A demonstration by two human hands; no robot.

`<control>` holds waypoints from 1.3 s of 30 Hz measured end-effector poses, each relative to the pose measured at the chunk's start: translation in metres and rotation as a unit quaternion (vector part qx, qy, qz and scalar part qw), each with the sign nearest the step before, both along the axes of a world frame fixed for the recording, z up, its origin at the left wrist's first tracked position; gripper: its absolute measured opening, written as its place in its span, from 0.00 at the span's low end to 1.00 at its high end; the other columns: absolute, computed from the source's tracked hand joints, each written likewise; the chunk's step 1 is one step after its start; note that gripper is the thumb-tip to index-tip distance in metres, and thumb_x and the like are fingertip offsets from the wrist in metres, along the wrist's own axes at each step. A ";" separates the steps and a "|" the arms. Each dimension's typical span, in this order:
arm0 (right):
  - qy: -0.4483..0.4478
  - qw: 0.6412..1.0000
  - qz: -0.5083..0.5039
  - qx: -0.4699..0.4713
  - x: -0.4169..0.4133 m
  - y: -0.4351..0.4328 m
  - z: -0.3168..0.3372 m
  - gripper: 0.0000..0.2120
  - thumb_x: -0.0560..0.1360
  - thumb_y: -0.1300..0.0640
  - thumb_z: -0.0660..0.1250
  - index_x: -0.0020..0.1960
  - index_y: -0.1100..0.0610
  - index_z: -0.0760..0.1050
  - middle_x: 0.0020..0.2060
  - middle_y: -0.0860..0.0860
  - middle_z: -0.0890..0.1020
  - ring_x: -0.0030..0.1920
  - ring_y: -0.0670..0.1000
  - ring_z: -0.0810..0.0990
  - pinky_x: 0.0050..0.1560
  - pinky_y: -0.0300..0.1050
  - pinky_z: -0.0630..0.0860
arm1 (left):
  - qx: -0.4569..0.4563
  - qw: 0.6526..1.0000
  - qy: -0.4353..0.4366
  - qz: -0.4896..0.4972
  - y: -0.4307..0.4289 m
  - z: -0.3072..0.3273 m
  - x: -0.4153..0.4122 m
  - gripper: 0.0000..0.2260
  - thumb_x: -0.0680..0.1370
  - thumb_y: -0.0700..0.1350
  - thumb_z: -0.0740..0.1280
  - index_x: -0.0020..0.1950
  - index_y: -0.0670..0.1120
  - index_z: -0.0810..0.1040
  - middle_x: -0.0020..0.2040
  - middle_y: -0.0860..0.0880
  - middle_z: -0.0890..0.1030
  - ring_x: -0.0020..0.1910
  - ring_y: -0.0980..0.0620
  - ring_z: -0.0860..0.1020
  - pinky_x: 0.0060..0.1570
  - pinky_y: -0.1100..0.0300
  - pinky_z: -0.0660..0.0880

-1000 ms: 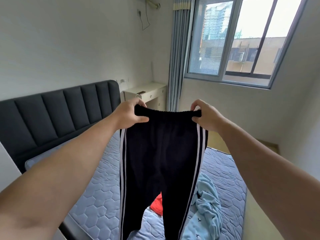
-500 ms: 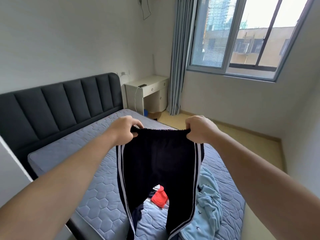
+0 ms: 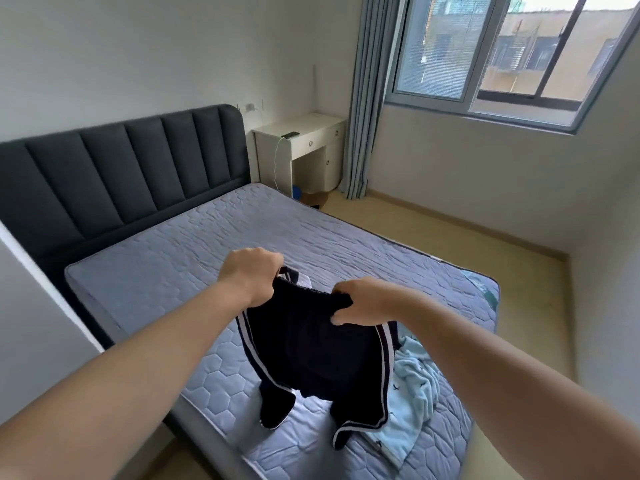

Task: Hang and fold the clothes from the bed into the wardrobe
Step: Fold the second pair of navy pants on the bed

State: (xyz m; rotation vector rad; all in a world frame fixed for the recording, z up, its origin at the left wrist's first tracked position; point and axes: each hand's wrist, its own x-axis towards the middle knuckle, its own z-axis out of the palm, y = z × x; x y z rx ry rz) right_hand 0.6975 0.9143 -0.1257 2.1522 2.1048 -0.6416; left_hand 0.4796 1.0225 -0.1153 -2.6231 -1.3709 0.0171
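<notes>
Black trousers (image 3: 311, 348) with white side stripes, held over the bed (image 3: 194, 258). The left hand (image 3: 252, 275) and the right hand (image 3: 367, 303) each take one end of the waistband (image 3: 311, 292). The fingers (image 3: 270, 263) of both hands are curled tight round the elastic, with the right thumb pressed on the cloth below it. The waistband runs crosswise between the hands. Its left end lies nearer the headboard (image 3: 114, 174) and its right end nearer the foot of the bed.

The long axis of the trousers runs from the waistband down and toward the foot of the bed. Both leg ends (image 3: 273, 414) already rest on the mattress, and the right leg lies over a crumpled light-blue garment (image 3: 412, 382). Bare mattress extends from the waistband toward the headboard.

The step appears to be laying the trousers out for folding. If so, the waistband would go down headboard-wards, both hands moving together. The overlap with the blue garment may wrinkle the right leg. No wardrobe is in view.
</notes>
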 end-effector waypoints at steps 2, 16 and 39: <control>-0.022 0.999 0.023 0.005 -0.004 0.001 -0.005 0.23 0.74 0.32 0.60 0.59 0.45 0.75 0.45 0.45 0.78 0.45 0.51 0.78 0.43 0.48 0.77 | 0.003 1.000 -0.021 0.022 -0.004 -0.003 -0.001 0.12 0.72 0.36 0.63 0.50 0.51 0.76 0.47 0.49 0.81 0.43 0.45 0.78 0.39 0.56 0.69; -0.046 0.999 0.015 -0.001 -0.031 -0.004 -0.012 0.29 0.71 0.68 0.57 0.70 0.52 0.69 0.37 0.45 0.70 0.34 0.48 0.70 0.29 0.42 0.64 | -0.009 0.999 -0.013 -0.046 -0.025 -0.010 0.010 0.17 0.76 0.40 0.64 0.58 0.58 0.82 0.55 0.54 0.82 0.53 0.47 0.81 0.45 0.56 0.71; -0.010 0.998 0.011 0.058 -0.006 -0.017 -0.022 0.16 0.73 0.39 0.71 0.50 0.50 0.74 0.43 0.47 0.75 0.42 0.50 0.77 0.35 0.45 0.72 | -0.214 0.963 -0.151 -0.055 -0.031 -0.014 0.003 0.10 0.77 0.46 0.72 0.57 0.57 0.82 0.53 0.56 0.82 0.54 0.53 0.79 0.56 0.50 0.78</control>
